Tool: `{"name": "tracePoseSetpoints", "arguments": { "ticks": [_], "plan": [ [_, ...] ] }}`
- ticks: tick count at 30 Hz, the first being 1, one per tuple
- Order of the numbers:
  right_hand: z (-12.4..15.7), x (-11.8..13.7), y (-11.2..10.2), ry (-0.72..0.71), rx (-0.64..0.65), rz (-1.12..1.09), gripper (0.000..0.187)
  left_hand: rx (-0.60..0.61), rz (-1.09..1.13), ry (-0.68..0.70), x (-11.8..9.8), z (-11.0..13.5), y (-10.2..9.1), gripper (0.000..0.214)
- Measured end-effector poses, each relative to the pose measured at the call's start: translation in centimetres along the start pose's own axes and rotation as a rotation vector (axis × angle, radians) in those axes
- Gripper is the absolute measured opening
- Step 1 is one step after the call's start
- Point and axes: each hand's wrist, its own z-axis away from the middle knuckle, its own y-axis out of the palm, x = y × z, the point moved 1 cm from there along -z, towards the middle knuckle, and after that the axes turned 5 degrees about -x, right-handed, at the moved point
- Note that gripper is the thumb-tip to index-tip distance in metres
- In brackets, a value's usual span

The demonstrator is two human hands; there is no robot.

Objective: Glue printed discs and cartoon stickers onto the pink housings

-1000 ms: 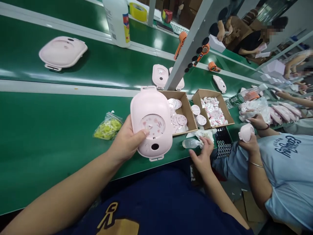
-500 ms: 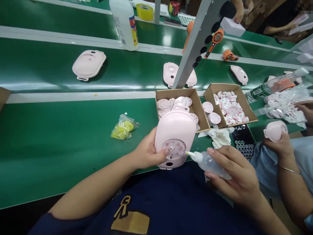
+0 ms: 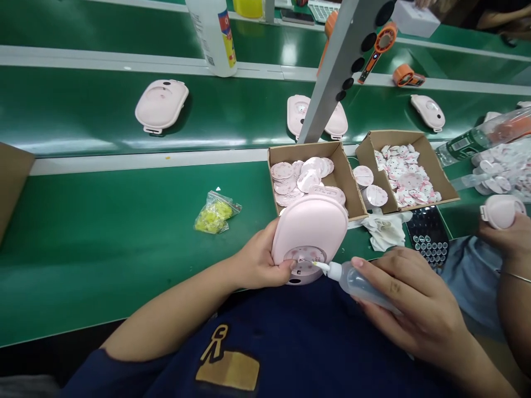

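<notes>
My left hand [image 3: 265, 260] grips a pale pink lunch-box lid [image 3: 311, 224] by its left side, the thumb lying over its face. Set in the lower part of the lid is an oval recess with a printed disc [image 3: 305, 260]. In my right hand [image 3: 418, 298] is a translucent squeeze bottle [image 3: 365, 284], its narrow nozzle tip at the disc; whether it touches cannot be told. Just behind the lid stands a cardboard box [image 3: 352, 190] of round printed discs [image 3: 309, 179]. A zip bag of yellow-green pieces [image 3: 216, 214] lies to the left.
Another cardboard box [image 3: 450, 190] holds small white-and-pink pieces. Similar pink lids [image 3: 161, 105] rest on the green surface behind. A grey post [image 3: 332, 66] rises near the middle. At right, a co-worker's hand [image 3: 512, 235] holds a pink piece. A white bottle [image 3: 213, 38] stands at the back.
The view has shifted, so most things sit farther right. The lid is tilted more, and the nozzle tip has moved across the printed disc, further over the recess.
</notes>
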Motion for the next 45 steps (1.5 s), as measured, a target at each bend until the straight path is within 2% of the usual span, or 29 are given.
{"name": "tracePoseSetpoints", "arguments": {
  "ticks": [11, 21, 33, 45],
  "plan": [
    [0.4, -0.2, 0.2, -0.017, 0.028, -0.005, 0.05, 0.029, -0.041, 0.025, 0.5, 0.3, -0.1, 0.074],
    [0.9, -0.3, 0.3, -0.009, 0.025, -0.031, 0.045, 0.064, -0.053, 0.134, 0.4, 0.2, -0.3, 0.077],
    [0.9, -0.1, 0.2, -0.029, 0.008, -0.026, 0.045, -0.002, 0.043, -0.038, 0.3, 0.4, -0.3, 0.075],
    [1.3, -0.3, 0.6, -0.021, -0.003, -0.031, 0.049, 0.046, 0.122, 0.015, 0.2, 0.4, -0.3, 0.073]
  ]
}}
